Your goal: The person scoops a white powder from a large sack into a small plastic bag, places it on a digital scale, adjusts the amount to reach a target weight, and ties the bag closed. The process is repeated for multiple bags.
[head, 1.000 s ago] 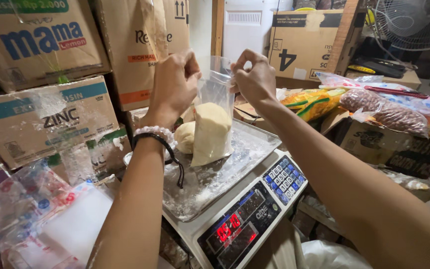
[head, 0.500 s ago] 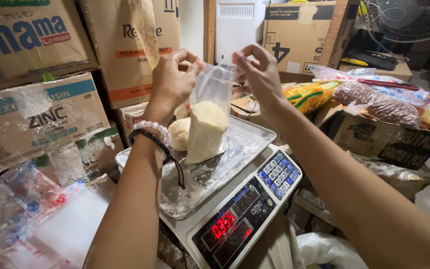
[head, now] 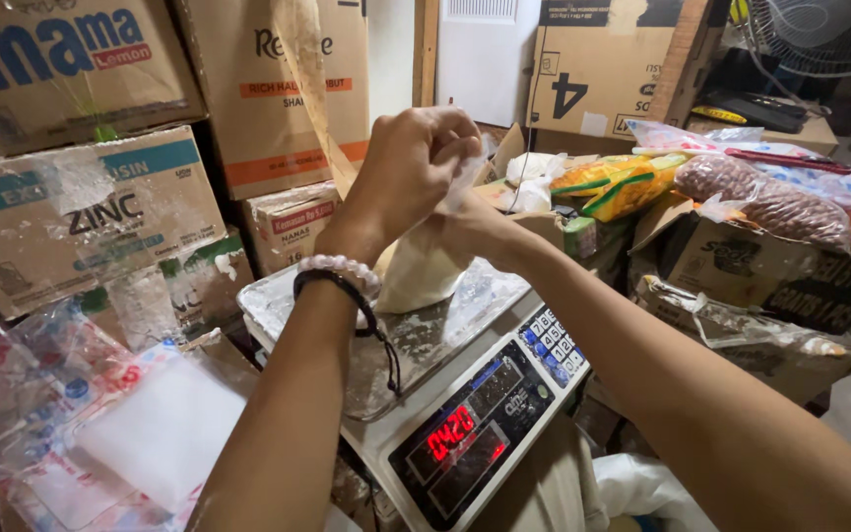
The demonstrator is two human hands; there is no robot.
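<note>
While both hands worked above the digital scale (head: 445,394), a small clear plastic bag of white powder (head: 416,271) sat on the scale's steel pan (head: 278,300), toward the pan's far side. The left hand (head: 411,167) was curled into a fist over the bag's gathered top, its fingers (head: 455,133) pressed together and pinching the twisted plastic neck. The right hand (head: 465,232) lay just beneath the left one, right of the bag, and closed around the lower part of the neck; most of its fingers were hidden behind the left hand, so how tightly they gripped could not be told. A pale bead bracelet (head: 342,268) and a black cord band (head: 352,296) circled the left wrist, over the pan. White dust was scattered on the pan around the bag. At the scale's near side a red lit display (head: 452,433) glowed, with a keypad (head: 552,345) beside it. Left of the scale lay a heap of clear plastic bags (head: 71,394), and behind those rose stacked cardboard boxes (head: 91,217). Right of the scale, open cartons held a yellow packet (head: 622,182) and a clear bag of brown nuts (head: 770,202). Beyond them, far right of the scale, stood a fan (head: 819,34).
</note>
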